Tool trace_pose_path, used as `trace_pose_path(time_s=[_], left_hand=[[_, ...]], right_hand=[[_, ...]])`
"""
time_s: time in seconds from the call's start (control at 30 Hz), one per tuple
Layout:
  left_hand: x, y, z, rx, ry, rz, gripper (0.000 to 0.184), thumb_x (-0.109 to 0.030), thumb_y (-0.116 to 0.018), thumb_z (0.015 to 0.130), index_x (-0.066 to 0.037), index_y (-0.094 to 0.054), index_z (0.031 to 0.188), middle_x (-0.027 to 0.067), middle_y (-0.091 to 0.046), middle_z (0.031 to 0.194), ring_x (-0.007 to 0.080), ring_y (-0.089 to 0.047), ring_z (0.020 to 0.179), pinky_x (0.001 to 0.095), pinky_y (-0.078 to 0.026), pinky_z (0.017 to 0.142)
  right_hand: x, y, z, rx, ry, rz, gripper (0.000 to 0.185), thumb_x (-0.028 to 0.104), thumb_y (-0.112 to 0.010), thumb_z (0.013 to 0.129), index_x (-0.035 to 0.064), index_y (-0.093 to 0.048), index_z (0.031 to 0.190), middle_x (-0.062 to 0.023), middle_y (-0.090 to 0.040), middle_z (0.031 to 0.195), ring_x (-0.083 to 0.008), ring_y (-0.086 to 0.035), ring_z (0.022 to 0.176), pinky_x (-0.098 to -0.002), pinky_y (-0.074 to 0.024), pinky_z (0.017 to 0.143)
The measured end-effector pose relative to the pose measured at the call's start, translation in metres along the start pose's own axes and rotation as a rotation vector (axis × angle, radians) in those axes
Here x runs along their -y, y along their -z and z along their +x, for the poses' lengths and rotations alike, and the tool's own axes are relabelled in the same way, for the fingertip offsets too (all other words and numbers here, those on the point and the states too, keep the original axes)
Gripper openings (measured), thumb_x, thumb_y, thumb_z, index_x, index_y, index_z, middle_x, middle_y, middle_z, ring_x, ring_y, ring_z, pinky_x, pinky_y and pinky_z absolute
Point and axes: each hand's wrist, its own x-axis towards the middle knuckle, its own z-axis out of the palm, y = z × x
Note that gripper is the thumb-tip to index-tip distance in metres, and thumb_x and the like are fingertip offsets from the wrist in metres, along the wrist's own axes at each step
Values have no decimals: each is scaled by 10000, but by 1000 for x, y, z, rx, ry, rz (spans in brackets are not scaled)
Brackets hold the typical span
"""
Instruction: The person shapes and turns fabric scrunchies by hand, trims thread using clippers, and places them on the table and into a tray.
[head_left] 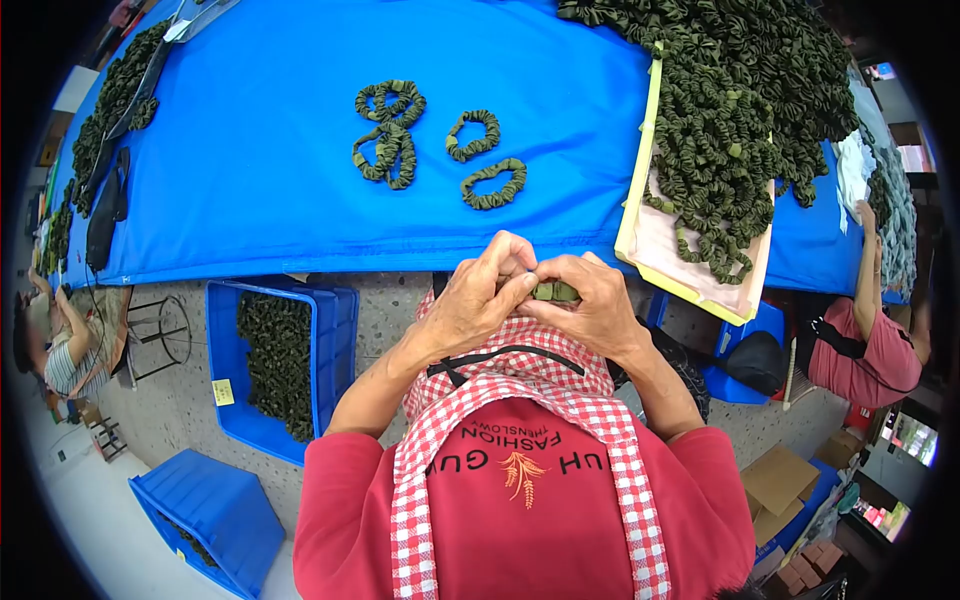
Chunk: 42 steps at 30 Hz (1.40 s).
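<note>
A dark green scrunchie (556, 291) is held just in front of my apron, near the table's front edge. My right hand (592, 300) is closed round it, with the gathered band showing below the fingers. My left hand (482, 300) pinches at its left end, thumb and fingertips meeting close to the right hand's; the exact spot between the fingertips is hidden. Ahead on the blue cloth lie two separate scrunchies, an upper one (472, 136) and a lower one (494, 184). Left of them is a small overlapping cluster of scrunchies (390, 135).
A yellow-rimmed tray (640, 180) heaped with scrunchies (720, 140) juts over the edge of the blue-covered table (250, 150) at right. A blue crate (335, 350) of dark green pieces stands at lower left, another blue bin (220, 510) behind it. Other people work at both sides.
</note>
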Motion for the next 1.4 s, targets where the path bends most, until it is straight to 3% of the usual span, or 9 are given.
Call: trace_pose_path(time_s=[0.2, 0.37, 0.5, 0.53, 0.67, 0.83, 1.0, 1.4], left_hand=[[3, -4, -3, -53, 1, -303, 256, -43, -542, 892, -58, -492, 1142, 31, -543, 722, 98, -500, 612, 236, -393, 551], [-3, -3, 1, -9, -44, -112, 352, -17, -578, 857, -61, -518, 1202, 45, -602, 776, 101, -501, 607, 238, -393, 542], [3, -15, 4, -182, -259, 29, 379, 8, -632, 808, -48, -581, 1179, 52, -656, 864, 100, -490, 604, 230, -395, 542], [4, -15, 4, -180, -261, 30, 379, 8, -632, 808, -48, -581, 1179, 52, -656, 864, 100, -490, 604, 230, -395, 542], [6, -19, 3, -243, -257, 53, 297, 16, -676, 769, -29, -644, 1060, 61, -677, 962, 108, -506, 621, 229, -413, 553], [7, -20, 3, -288, -291, 62, 271, 12, -688, 761, -28, -657, 1028, 63, -670, 964, 118, -517, 635, 234, -423, 561], [8, -22, 4, -330, -375, 100, 277, -3, -695, 763, -33, -654, 1036, 58, -663, 955, 123, -523, 649, 237, -427, 577], [14, -27, 7, -343, -327, 34, 263, -12, -701, 762, -38, -661, 1021, 50, -645, 899, 123, -528, 675, 234, -429, 612]], right_hand=[[-1, 17, -2, 61, -232, 215, 191, 13, -735, 693, 54, -655, 862, 1, -596, 720, -90, -478, 603, -219, -375, 555], [1, 21, -1, 99, -314, 278, 255, 29, -732, 729, 36, -628, 962, -24, -615, 770, -125, -529, 615, -245, -423, 576], [4, 21, -1, 9, -582, 709, 258, -19, -717, 695, 41, -650, 937, -23, -615, 815, -93, -519, 688, -220, -421, 605], [4, 21, -1, 7, -580, 708, 258, -19, -717, 695, 41, -650, 937, -23, -615, 815, -93, -519, 688, -220, -421, 605], [5, 25, 0, -32, -289, 184, 286, -33, -715, 688, 39, -647, 956, -43, -620, 857, -111, -531, 700, -233, -434, 620], [6, 24, 0, -63, -162, 42, 299, -28, -727, 676, 39, -650, 956, -51, -625, 852, -138, -544, 700, -249, -445, 626], [8, 24, -2, -68, -184, 41, 304, -27, -735, 666, 38, -653, 952, -60, -630, 855, -157, -547, 702, -256, -448, 630], [0, 17, -5, -168, -41, 55, 277, -48, -698, 690, 44, -660, 949, -56, -624, 865, -155, -550, 686, -255, -458, 597]])
